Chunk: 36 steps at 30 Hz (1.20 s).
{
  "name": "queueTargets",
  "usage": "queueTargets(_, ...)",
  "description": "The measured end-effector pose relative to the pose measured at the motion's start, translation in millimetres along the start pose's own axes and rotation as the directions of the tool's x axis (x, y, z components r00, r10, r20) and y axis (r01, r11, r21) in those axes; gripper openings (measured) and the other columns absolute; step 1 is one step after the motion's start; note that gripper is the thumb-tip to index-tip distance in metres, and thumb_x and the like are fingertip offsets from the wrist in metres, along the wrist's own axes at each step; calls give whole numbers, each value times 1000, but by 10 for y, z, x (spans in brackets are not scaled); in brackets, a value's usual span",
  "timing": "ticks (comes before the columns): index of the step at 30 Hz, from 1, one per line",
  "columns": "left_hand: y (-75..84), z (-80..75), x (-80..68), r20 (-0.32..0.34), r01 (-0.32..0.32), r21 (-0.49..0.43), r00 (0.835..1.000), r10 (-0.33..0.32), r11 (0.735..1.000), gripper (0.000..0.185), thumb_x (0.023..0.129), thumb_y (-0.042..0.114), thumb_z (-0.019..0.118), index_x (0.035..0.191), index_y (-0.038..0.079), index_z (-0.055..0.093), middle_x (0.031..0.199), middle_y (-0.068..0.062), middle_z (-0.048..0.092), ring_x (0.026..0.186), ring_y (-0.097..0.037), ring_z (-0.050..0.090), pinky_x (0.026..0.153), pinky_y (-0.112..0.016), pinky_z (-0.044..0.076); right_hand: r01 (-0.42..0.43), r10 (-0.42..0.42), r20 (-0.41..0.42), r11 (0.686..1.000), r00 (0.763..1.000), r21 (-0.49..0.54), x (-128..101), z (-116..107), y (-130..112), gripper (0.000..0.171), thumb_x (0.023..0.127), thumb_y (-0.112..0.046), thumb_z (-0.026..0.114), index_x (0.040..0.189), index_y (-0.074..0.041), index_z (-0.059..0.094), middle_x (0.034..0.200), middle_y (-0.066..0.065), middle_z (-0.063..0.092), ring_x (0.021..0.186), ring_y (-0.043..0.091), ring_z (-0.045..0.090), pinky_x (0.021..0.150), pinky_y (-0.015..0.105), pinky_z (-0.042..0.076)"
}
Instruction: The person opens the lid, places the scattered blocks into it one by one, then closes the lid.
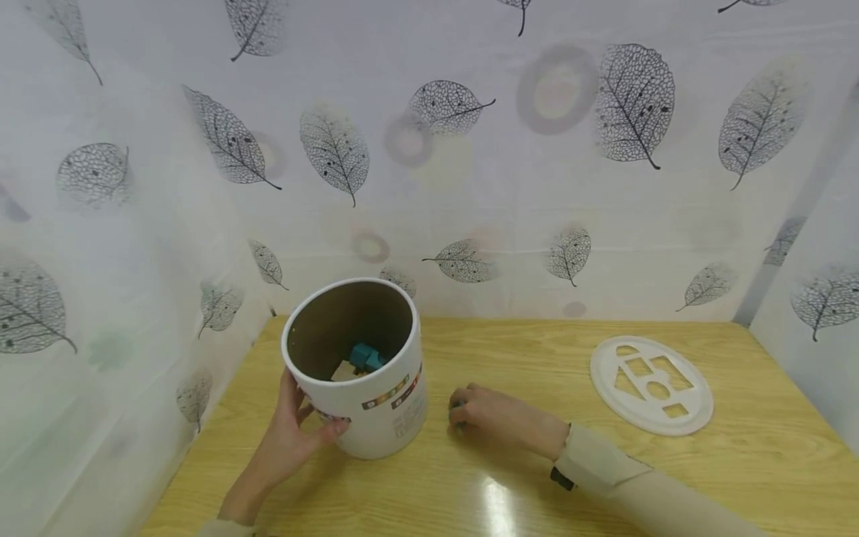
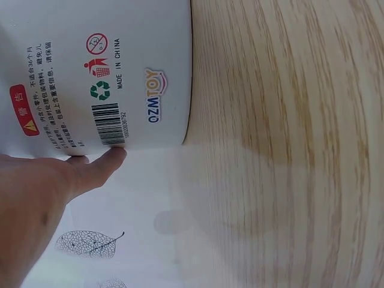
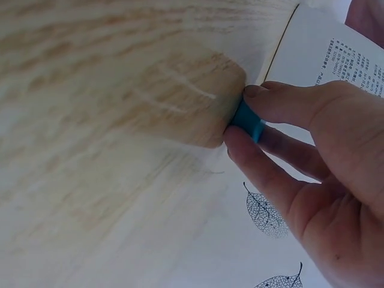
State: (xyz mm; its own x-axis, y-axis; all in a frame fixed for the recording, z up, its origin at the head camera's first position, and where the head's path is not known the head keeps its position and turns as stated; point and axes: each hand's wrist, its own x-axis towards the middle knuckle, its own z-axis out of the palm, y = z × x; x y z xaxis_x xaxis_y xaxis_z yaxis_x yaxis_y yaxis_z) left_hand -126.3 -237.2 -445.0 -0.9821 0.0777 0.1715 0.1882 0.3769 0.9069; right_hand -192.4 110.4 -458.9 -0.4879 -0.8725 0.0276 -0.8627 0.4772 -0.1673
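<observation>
Head view — wooden table [image 1: 738,477] (leaf-print curtains [image 1: 470,149] around), left hand [image 1: 295,425] gripping tub [image 1: 376,403], right hand [image 1: 496,418] pinching teal block [image 3: 247,120].

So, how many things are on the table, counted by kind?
Tub: 1
Lid with shape holes: 1
Teal blocks: 2, one in the tub, one pinched by the right hand
Pale block in the tub: 1
Total: 5

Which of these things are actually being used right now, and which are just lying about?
In use:
tub, gripped by the left hand
teal block, pinched by the right hand
blocks inside the tub

Lying about:
lid with cut-out shapes, on the table
</observation>
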Motion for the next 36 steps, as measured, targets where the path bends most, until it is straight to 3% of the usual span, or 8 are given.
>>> queueTargets(10, 12, -8, 10, 0, -6, 5, 1000, 6, 1000, 118, 85, 15, 81, 162, 39, -5, 173, -5, 5, 155, -52, 16, 107, -82, 33, 18, -17, -48, 1000, 999, 15, -30, -41, 42, 17, 92, -9, 71, 107, -16, 76, 123, 8, 69, 106, 19, 66, 91, 24, 59)
queueTargets(16, 9, -12, 19, 3, -22, 3, 1000, 22, 1000, 118, 85, 14, 80, 163, 38, -5, 173, -5, 4, 154, -53, 17, 107, -83, 33, 17, -20, -148, 1000, 989, -24, -50, -128, 120, 22, 88, -7, 76, 109, -12, 75, 124, 13, 68, 106, 26, 68, 89, 30, 62)
queueTargets(21, 9, -22, 18, 1, -28, 0, 1000, 28, 1000, 119, 85, 12, 81, 163, 37, -6, 173, -6, 4, 154, -53, 16, 107, -83, 32, 63, -76, -265, 996, 961, -56, 9, -264, 206, 19, 85, -1, 79, 101, -10, 74, 117, 15, 69, 102, 28, 70, 86, 31, 63)
queueTargets(29, -1, -25, 12, 7, -30, 0, 1000, 30, 1000, 118, 85, 12, 80, 163, 35, -5, 173, -7, 4, 154, -53, 16, 107, -83, 33, 109, -103, -418, 994, 903, -8, 69, -614, 328, 19, 84, 7, 77, 97, -6, 73, 112, 15, 68, 102, 29, 69, 86, 33, 63)
queueTargets(36, -3, -16, -3, 2, -9, 5, 1000, 9, 1000, 117, 85, 15, 81, 163, 36, -3, 173, -7, 6, 154, -53, 16, 107, -82, 33, 73, -49, -510, 997, 859, 26, 85, -1023, 453, 19, 85, 7, 77, 99, -4, 73, 119, 24, 67, 100, 33, 71, 83, 41, 64)
